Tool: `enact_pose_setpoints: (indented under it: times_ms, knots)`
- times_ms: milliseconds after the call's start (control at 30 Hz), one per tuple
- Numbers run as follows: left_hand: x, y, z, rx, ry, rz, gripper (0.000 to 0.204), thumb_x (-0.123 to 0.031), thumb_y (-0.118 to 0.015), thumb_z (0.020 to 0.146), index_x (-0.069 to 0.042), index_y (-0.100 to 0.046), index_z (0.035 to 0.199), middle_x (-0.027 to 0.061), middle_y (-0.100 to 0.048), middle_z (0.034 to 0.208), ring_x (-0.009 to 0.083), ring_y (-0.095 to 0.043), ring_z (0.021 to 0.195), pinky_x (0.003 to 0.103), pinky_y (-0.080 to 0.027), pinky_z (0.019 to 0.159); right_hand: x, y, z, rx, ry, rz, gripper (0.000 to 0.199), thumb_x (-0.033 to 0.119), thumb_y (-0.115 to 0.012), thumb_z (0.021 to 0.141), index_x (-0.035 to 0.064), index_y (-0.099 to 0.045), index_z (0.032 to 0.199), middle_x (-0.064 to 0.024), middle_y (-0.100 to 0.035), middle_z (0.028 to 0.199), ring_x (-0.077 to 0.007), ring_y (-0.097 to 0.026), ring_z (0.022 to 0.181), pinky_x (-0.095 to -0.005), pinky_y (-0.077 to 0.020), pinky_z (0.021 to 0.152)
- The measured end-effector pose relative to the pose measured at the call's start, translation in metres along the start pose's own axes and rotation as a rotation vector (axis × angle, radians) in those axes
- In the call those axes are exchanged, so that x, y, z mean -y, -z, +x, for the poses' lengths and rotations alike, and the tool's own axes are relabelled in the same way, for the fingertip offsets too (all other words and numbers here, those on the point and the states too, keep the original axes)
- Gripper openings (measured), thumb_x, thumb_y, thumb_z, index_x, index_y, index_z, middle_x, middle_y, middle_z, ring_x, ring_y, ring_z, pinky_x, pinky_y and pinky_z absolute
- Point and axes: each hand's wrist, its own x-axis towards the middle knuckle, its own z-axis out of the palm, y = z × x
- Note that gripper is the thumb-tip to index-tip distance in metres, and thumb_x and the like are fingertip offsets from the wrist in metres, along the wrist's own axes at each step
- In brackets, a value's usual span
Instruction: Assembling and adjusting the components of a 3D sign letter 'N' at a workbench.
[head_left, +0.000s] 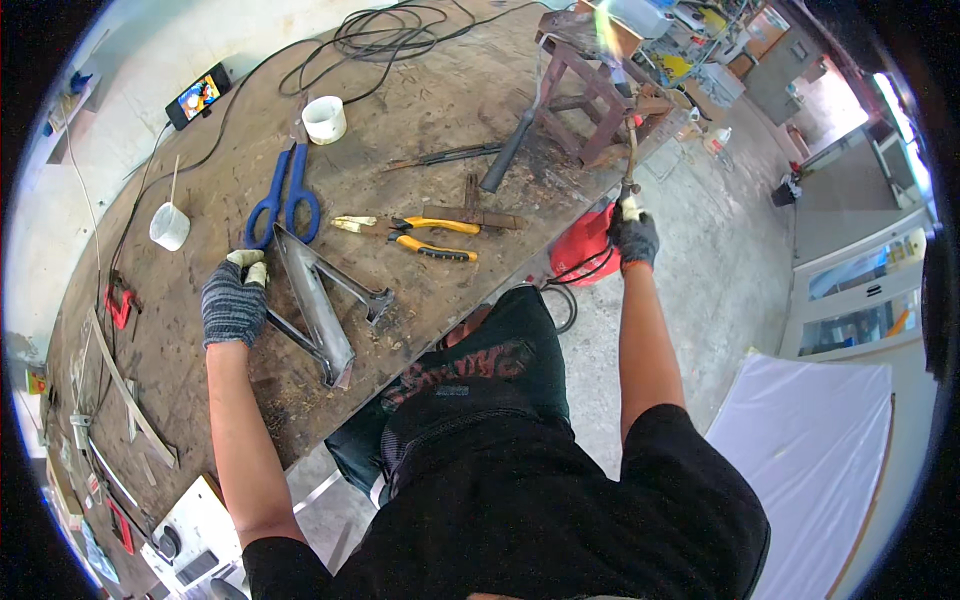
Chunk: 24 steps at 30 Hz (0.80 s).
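Note:
My left hand (234,300), in a dark knit glove, rests on the end of a welded metal angle frame (318,300) lying on the scorched wooden workbench (420,100). My right hand (634,238), also gloved, is raised past the bench edge and grips a thin torch handle (630,160). A flame (606,35) burns at its tip, near a rusty metal stool frame (598,95) standing on the bench.
Blue-handled snips (286,195), yellow-handled pliers (425,235), a grey metal bar (515,140), a white cup (324,119), a second cup (170,226), a phone (198,96) and black cables (385,35) lie on the bench. A red tank (584,243) stands on the floor.

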Motion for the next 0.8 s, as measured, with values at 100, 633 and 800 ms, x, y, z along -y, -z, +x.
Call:
enact_pose_setpoints:
  times_ms: [100, 633, 800]
  knots:
    - [0.016, -0.009, 0.008, -0.001, -0.024, 0.002, 0.02, -0.016, -0.063, 0.094, -0.006, -0.07, 0.109, 0.0148, -0.073, 0.093, 0.0234, -0.07, 0.087, 0.034, -0.053, 0.083, -0.075, -0.021, -0.004, -0.112, 0.064, -0.096, 0.058, 0.064, -0.067, 0.085, 0.007, -0.064, 0.097, -0.013, -0.067, 0.085, -0.0322, -0.064, 0.085, -0.0415, -0.0482, 0.08]
    - [-0.001, -0.001, 0.008, -0.009, -0.093, 0.189, 0.02, -0.022, -0.062, 0.089, -0.007, -0.071, 0.099, 0.0203, -0.071, 0.09, 0.0375, -0.069, 0.087, 0.043, -0.053, 0.078, -0.425, 0.049, -0.142, 0.885, -0.419, -0.586, 0.042, 0.043, -0.07, 0.082, 0.0038, -0.076, 0.097, -0.0188, -0.075, 0.097, -0.0327, -0.072, 0.09, -0.0439, -0.0543, 0.075]
    - [-0.011, 0.015, -0.002, 0.051, 0.004, 0.216, 0.022, -0.021, -0.062, 0.088, -0.006, -0.071, 0.102, 0.0208, -0.071, 0.092, 0.0374, -0.069, 0.09, 0.043, -0.053, 0.081, -0.374, 0.008, -0.167, 0.964, -0.578, -0.458, 0.041, 0.042, -0.07, 0.082, 0.0038, -0.076, 0.097, -0.0185, -0.074, 0.096, -0.0323, -0.072, 0.089, -0.0439, -0.0542, 0.074]
